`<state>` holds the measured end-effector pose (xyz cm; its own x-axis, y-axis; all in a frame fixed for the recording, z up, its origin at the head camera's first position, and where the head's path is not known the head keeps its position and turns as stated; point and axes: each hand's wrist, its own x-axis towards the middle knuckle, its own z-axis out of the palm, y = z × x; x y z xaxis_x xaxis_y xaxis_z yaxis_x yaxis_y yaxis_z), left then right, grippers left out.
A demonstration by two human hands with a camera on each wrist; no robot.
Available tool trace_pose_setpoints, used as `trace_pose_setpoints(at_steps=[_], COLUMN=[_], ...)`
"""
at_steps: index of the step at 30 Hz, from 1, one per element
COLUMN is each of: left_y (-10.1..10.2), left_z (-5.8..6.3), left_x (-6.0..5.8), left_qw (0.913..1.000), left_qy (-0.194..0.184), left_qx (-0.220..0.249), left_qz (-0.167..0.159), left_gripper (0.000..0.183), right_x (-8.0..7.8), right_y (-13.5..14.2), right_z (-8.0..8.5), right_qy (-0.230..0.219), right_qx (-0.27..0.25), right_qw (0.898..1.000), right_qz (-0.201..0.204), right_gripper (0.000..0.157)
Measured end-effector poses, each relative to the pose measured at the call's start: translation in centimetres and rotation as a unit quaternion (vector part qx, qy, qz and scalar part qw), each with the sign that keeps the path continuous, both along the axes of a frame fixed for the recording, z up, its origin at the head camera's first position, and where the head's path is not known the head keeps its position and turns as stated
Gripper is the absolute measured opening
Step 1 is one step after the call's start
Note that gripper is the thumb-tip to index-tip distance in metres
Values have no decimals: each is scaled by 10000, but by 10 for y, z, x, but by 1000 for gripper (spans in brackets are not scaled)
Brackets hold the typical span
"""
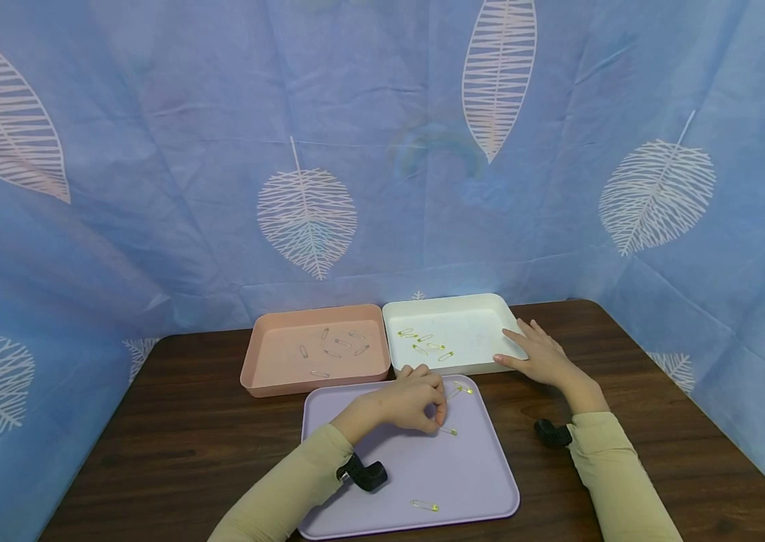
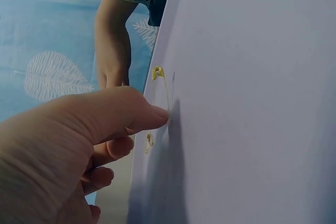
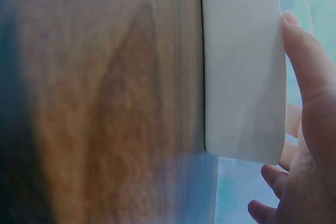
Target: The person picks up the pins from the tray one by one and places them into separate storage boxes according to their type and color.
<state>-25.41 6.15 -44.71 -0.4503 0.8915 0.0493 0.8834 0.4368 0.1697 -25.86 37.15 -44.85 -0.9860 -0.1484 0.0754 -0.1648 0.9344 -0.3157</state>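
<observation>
My left hand (image 1: 416, 399) is over the lilac tray (image 1: 423, 467), its thumb and forefinger pinching a gold safety pin (image 2: 159, 73). The pin's yellow head sticks out past the fingertips, close over the tray surface. More gold safety pins (image 1: 464, 388) lie near the tray's far right corner, and a single gold pin (image 1: 425, 505) lies near its front edge. My right hand (image 1: 545, 357) rests at the right end of the white tray (image 1: 450, 367), thumb on the front rim and fingers extended over the side. Nothing is held in it.
Several gold safety pins (image 1: 435, 346) lie in the left half of the white tray. Beside it on the left, a pink tray (image 1: 274, 361) holds several silver safety pins (image 1: 332, 353). All three trays stand on a dark wooden table (image 1: 172, 436), with a blue leaf-patterned cloth (image 1: 382, 211) behind.
</observation>
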Motion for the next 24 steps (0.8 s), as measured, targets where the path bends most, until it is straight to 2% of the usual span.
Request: trace_pose_setpoints(at_steps=[10,24], left_y=[3,18], left_z=[4,25], left_x=[-8,-24], left_qw=[9995,9984], left_qy=[261,196], left_qx=[162,490], left_qz=[42,177], left_gripper=[7,9], right_x=[2,2], right_y=[-1,-3], right_z=[-1,2], right_qy=[-9,21], right_qx=[-3,-25], right_qw=[10000,10000], right_qz=[-12,-40], right_gripper=[78,78])
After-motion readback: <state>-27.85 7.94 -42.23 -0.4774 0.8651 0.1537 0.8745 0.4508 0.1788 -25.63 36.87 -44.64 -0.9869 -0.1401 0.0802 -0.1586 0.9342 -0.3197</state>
